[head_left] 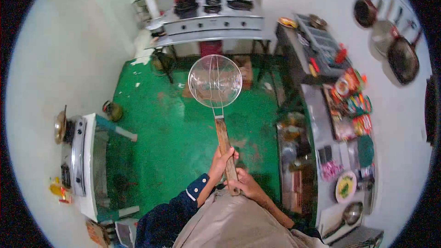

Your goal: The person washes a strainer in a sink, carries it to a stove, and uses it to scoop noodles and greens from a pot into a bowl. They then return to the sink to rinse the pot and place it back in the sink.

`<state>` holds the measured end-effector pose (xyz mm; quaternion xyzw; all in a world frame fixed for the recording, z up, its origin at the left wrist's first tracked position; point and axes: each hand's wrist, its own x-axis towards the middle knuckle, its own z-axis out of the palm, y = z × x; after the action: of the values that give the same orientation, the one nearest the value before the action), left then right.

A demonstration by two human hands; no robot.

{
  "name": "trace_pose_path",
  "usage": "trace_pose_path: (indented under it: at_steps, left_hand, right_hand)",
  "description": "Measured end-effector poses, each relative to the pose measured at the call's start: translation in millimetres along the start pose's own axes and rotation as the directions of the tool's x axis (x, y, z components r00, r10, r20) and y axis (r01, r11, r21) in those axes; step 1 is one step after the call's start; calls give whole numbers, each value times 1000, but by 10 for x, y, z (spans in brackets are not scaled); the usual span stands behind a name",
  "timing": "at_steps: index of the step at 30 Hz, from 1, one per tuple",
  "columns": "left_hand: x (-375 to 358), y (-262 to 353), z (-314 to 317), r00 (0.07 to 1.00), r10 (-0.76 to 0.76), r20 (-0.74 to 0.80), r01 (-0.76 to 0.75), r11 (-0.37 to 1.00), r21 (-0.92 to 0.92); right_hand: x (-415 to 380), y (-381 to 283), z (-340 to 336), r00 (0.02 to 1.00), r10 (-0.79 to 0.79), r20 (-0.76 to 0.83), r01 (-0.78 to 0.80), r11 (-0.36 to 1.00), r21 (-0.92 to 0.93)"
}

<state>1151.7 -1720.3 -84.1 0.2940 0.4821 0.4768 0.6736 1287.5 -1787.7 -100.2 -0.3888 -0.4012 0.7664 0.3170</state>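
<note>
A round wire skimmer (222, 131) with a long wooden handle points forward, away from my body, its mesh bowl over the green floor. My left hand (222, 161) is closed around the middle of the handle, with the thumb on top. Lower down, near the handle's end, my right hand (245, 184) grips the wood. Both hands are in front of a beige apron (234, 222). The bowl of the skimmer holds nothing that I can see.
A steel stove (213, 24) stands ahead against the wall. On the right, a counter (317, 110) carries food packets, chopped pink onion (331, 170), a plate (345, 197) and a ladle (353, 213). Pans (403, 62) hang on the right wall. A smaller stove (78, 156) sits on the left table.
</note>
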Motion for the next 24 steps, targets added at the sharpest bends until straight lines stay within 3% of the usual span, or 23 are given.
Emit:
trace_pose_path:
  at_steps: [4,9,11,12,15,18,22,24]
  left_hand:
    - [296,300,-908,995,23,-93,-16,997,76]
    - [810,678,-1819,991,33,-126,-7,979,206]
    - [1034,851,-2098,991,63,-116,-43,985,167]
    - [1141,949,-2229,991,79,-112,-62,987,149]
    - [1563,1063,-2814,986,99,-132,-52,947,316]
    - [1913,1269,-3311,972,-22,-236,52,991,123]
    - [2205,1456,-4120,870,-133,-474,138,990,-25]
    - [2288,1487,-4512,829,-142,-541,102,989,-103]
  right_hand:
    - [864,24,476,951,206,230,-268,921,283]
    - [1812,-226,918,926,258,276,-335,898,286]
    - [2238,-359,991,909,274,314,-375,867,327]
    - [2476,-385,1015,907,281,313,-374,880,294]
    - [3294,-663,1104,913,254,320,-323,928,187]
    - [4281,-894,1107,908,267,322,-330,931,157]
    - [5712,-1452,1269,937,161,309,-190,980,67]
    - [6432,-1789,1396,934,60,352,-104,989,108]
